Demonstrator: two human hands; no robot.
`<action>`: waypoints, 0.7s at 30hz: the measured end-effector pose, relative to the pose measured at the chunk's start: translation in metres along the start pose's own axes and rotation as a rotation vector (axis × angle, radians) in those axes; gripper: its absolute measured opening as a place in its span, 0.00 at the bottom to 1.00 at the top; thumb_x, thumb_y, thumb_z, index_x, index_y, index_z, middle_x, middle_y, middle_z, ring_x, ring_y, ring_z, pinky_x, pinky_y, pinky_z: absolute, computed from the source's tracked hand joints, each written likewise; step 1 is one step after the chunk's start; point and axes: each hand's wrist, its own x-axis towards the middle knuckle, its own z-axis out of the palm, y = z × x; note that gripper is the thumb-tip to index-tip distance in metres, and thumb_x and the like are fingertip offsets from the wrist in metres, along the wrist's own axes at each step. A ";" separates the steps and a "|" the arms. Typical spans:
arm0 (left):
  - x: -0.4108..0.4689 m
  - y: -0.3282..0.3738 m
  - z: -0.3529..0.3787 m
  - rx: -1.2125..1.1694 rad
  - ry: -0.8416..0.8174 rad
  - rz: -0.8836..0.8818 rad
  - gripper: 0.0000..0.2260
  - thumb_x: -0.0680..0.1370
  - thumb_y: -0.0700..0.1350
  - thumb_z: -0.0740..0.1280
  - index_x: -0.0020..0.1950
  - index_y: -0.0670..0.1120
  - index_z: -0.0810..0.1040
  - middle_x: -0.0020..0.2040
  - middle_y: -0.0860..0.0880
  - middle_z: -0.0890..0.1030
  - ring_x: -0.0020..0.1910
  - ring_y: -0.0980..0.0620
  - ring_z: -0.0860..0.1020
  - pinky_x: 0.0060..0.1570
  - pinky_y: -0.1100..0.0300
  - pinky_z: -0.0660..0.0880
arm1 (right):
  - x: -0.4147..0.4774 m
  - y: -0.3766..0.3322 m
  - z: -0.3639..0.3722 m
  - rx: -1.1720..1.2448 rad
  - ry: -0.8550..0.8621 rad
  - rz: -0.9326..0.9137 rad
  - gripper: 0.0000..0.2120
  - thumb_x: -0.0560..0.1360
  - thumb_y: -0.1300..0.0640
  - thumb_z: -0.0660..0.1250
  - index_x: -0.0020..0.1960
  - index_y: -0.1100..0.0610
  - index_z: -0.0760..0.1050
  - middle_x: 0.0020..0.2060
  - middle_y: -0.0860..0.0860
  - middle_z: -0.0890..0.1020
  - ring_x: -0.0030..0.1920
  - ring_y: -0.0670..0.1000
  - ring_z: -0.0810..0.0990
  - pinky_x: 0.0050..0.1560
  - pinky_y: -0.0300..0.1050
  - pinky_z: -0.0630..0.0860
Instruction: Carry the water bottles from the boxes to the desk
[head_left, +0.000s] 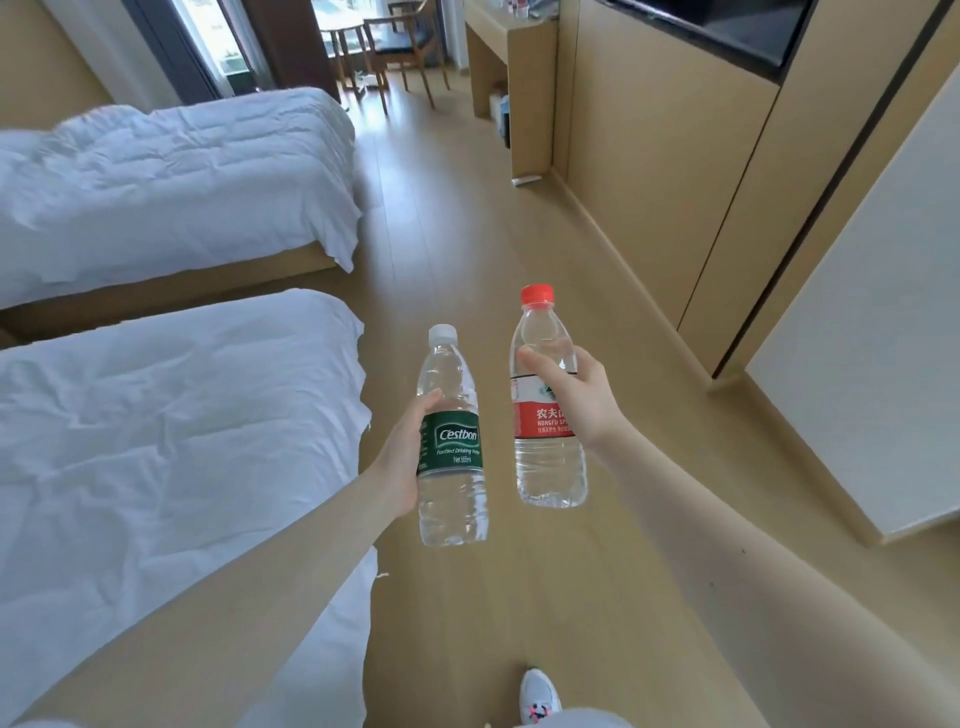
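My left hand (402, 454) grips a clear water bottle with a green label and a white cap (451, 441), upright, around its middle. My right hand (576, 400) grips a second clear bottle with a red label and a red cap (545, 415), also upright, a little higher and to the right. Both bottles hang over the wooden floor in front of me. A wooden desk (530, 67) stands far ahead on the right against the wall. No boxes are in view.
Two beds with white covers (156, 441) (171, 176) line the left side. A wooden wall unit (675, 182) with a dark screen runs along the right. A wooden chair (400, 47) and small table stand by the window ahead. The floor aisle (457, 234) runs between.
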 end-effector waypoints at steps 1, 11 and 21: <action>0.006 0.005 0.000 -0.008 0.003 0.005 0.19 0.76 0.60 0.64 0.54 0.45 0.79 0.42 0.43 0.82 0.39 0.45 0.82 0.43 0.53 0.78 | 0.009 -0.002 0.001 0.003 -0.010 0.002 0.18 0.74 0.49 0.71 0.59 0.56 0.73 0.52 0.58 0.83 0.44 0.54 0.84 0.46 0.47 0.81; 0.082 0.062 -0.003 -0.071 -0.037 0.032 0.19 0.75 0.58 0.65 0.56 0.44 0.77 0.43 0.43 0.82 0.40 0.45 0.81 0.44 0.52 0.78 | 0.098 -0.014 0.016 -0.019 -0.029 0.000 0.19 0.73 0.49 0.72 0.59 0.58 0.73 0.51 0.58 0.82 0.44 0.55 0.84 0.46 0.48 0.81; 0.212 0.184 -0.035 -0.077 -0.106 0.089 0.18 0.76 0.58 0.65 0.54 0.44 0.78 0.43 0.44 0.82 0.40 0.45 0.81 0.47 0.51 0.77 | 0.253 -0.063 0.074 -0.041 0.015 -0.014 0.21 0.73 0.46 0.71 0.59 0.58 0.74 0.53 0.59 0.82 0.43 0.55 0.85 0.43 0.47 0.81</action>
